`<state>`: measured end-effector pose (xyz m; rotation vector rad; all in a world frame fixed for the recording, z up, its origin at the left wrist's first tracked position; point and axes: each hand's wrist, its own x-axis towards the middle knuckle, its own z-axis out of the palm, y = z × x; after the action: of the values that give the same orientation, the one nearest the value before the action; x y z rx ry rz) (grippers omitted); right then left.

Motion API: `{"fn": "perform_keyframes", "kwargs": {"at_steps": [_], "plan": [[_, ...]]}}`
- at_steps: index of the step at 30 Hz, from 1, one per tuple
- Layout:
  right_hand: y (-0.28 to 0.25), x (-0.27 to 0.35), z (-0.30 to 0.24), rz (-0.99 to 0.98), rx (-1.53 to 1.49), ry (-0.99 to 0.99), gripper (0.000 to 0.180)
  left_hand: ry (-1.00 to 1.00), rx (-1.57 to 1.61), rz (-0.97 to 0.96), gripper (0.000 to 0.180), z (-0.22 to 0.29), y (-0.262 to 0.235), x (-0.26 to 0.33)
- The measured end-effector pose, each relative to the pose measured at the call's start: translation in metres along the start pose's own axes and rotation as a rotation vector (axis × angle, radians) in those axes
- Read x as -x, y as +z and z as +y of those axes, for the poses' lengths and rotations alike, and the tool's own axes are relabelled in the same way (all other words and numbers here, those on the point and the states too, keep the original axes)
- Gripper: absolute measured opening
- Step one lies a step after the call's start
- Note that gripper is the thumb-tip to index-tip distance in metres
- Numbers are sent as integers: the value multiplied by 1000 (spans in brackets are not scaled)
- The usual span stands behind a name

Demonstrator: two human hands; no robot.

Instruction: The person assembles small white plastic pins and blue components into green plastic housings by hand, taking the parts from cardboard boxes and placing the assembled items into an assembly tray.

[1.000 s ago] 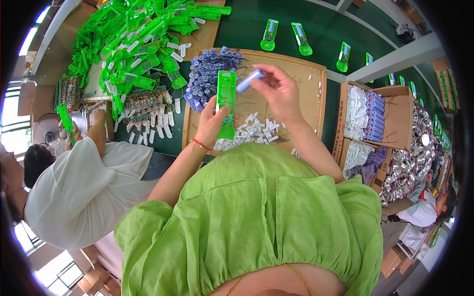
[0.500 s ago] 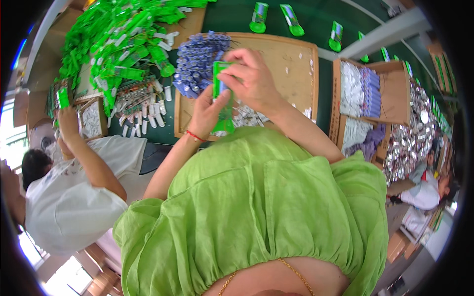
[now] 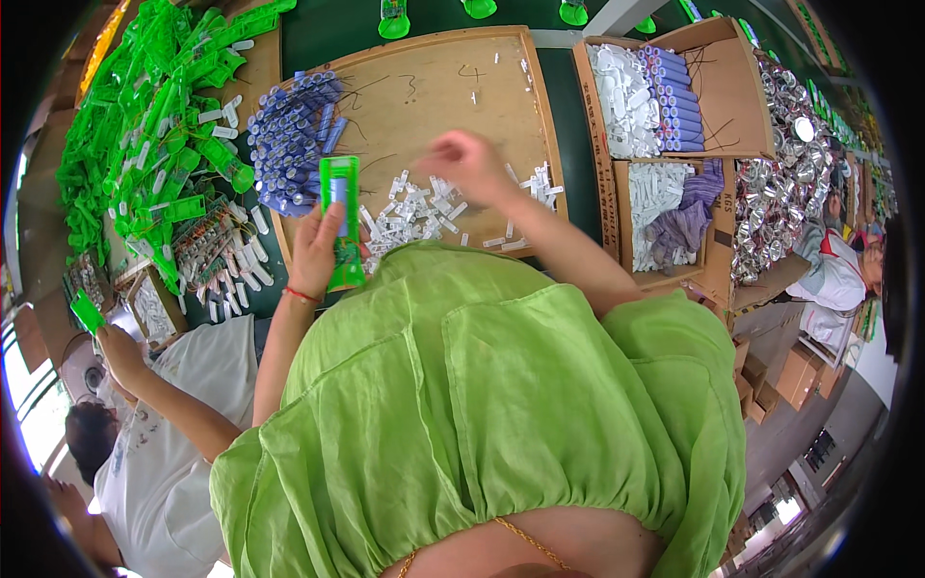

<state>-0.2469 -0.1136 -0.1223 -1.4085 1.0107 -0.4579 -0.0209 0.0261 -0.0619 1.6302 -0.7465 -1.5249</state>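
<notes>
My left hand [image 3: 313, 255] grips a long bright green plastic housing [image 3: 348, 258] by its side, thumb across the front. A blue-purple cylindrical cell [image 3: 338, 191] lies in the housing's upper part, and a circuit board seems to show lower down. Over the wooden tray [image 3: 453, 58] hovers my right hand [image 3: 467, 169], apart from the housing. Its fingers look curled but are smeared by motion, so I cannot tell whether they hold anything. Small white plastic pieces [image 3: 416, 214] lie scattered below it. A pile of blue-purple cells [image 3: 289, 144] fills the tray's left side.
At left are heaped green housings [image 3: 145, 144] and circuit boards with white parts [image 3: 217, 255]. A co-worker's hand [image 3: 120, 356] holds a green piece there. Cardboard boxes [image 3: 732, 87] with cells and white parts stand right, beside shiny silver parts [image 3: 780, 173]. Green housings [image 3: 393, 19] line the far side.
My right hand has left the housing and moved over the tray. My left hand still holds the housing, now lower and further left. The whole view has shifted, showing more of the right side.
</notes>
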Motion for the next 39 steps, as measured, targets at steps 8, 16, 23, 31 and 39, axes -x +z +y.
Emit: {"fn": "perform_keyframes", "kwargs": {"at_steps": [8,16,23,31,39], "plan": [[-63,29,74,107,923,-36,33,-71,262,93,33,10,6,-16],[-38,-13,79,111,645,-192,27,-89,224,113,34,3,5,-14],[-47,-17,72,47,703,-202,26,-92,339,157,28,1,-8,-8],[-39,-42,79,-138,846,-539,13,-49,298,77,29,5,5,-13],[-34,-46,37,24,1018,-620,12,57,291,109,24,15,6,-18]]}}
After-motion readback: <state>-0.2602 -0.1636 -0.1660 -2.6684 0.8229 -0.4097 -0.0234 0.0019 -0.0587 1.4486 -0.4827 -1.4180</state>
